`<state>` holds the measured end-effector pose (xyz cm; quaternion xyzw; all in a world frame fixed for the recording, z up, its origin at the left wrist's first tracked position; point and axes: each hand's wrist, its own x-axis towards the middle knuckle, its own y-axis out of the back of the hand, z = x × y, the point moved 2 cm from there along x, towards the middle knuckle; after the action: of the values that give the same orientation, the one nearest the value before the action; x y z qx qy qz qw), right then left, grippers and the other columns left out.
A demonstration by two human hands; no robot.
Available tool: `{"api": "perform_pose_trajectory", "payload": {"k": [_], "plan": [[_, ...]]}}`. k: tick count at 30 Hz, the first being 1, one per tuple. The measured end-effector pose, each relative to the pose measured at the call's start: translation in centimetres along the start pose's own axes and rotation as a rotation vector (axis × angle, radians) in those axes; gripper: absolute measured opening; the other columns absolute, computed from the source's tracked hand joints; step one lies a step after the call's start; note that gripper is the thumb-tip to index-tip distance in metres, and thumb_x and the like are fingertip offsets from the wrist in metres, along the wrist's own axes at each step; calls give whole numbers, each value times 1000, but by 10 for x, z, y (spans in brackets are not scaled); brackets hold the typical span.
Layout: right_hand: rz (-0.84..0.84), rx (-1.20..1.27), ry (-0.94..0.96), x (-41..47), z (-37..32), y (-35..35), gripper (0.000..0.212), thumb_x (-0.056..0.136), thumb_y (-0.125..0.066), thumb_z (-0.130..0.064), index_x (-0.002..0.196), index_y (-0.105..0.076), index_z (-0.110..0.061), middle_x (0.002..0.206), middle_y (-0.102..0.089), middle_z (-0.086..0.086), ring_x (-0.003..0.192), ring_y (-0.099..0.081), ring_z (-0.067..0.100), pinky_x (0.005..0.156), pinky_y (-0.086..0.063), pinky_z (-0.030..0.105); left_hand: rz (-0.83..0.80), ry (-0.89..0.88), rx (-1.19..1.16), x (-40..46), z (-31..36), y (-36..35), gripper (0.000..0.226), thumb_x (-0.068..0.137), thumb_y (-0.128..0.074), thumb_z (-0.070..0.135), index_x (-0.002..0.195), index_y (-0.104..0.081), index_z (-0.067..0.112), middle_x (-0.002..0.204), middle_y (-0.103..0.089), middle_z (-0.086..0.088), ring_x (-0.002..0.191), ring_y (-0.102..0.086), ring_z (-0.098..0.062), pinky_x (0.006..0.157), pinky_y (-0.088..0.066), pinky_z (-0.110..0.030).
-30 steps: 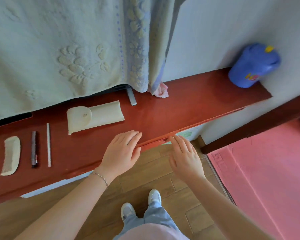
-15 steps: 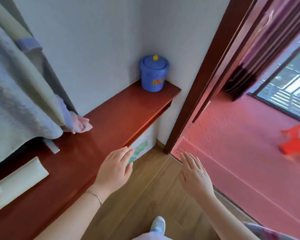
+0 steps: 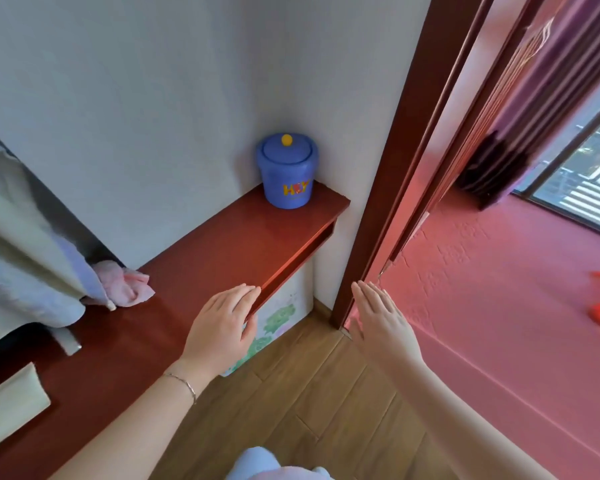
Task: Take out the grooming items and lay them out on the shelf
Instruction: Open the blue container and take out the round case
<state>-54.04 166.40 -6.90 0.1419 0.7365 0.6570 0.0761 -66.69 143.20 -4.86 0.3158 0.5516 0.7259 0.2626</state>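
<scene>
Showing cream pouch (image 3: 11, 407) cropped, hands (image 3: 222, 327) empty

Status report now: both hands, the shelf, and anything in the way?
Left hand open, flat at shelf edge. Right hand open, empty, off shelf. Cream pouch at far left. Blue tub in corner.

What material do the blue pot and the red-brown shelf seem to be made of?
The blue pot looks like smooth moulded plastic, judging by its even colour, soft sheen and printed letters. The shelf seems to be wood with a glossy red-brown lacquer, since light reflects off it; laminate cannot be ruled out.
</scene>
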Motion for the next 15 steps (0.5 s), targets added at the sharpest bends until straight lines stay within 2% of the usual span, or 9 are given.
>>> {"api": "perform_pose_trajectory", "payload": {"k": [5, 9, 12, 14, 15], "plan": [[75, 17, 76, 54, -3, 8, 53, 80, -64, -18, 129, -52, -3, 128, -58, 11, 124, -51, 27, 107, -27, 41, 2, 26, 17, 41, -17, -2, 46, 89, -36, 30, 122, -60, 8, 120, -63, -4, 113, -58, -19, 95, -45, -33], [53, 46, 76, 104, 1, 1, 52, 82, -51, -19, 130, -50, -1, 128, -57, 12, 124, -50, 29, 107, -29, 42, 24, 36, 13, 85, -36, -15, 46, 88, -36, 29, 122, -59, 8, 120, -62, -4, 114, -57, -19, 95, -44, -33], [-4, 34, 76, 141, 2, -3, 55, 78, -61, -19, 129, -51, -1, 129, -57, 12, 122, -52, 27, 106, -29, 41, 36, 68, -13, 120, -53, -23, 46, 87, -37, 30, 122, -59, 8, 119, -62, -5, 112, -58, -20, 95, -44, -34], [-30, 32, 73, 168, 1, -2, 57, 75, -67, -19, 127, -53, -1, 128, -59, 11, 120, -54, 26, 103, -35, 41, 51, 92, -30, 146, -64, -24, 46, 87, -38, 30, 121, -59, 7, 117, -63, -6, 111, -58, -22, 95, -41, -33], [-36, 39, 69, 181, 0, -3, 55, 77, -63, -21, 128, -53, -1, 128, -58, 11, 119, -54, 26, 102, -40, 42, 67, 102, -45, 160, -70, -23, 46, 87, -39, 30, 120, -60, 7, 116, -63, -6, 110, -58, -22, 95, -39, -31]]}}
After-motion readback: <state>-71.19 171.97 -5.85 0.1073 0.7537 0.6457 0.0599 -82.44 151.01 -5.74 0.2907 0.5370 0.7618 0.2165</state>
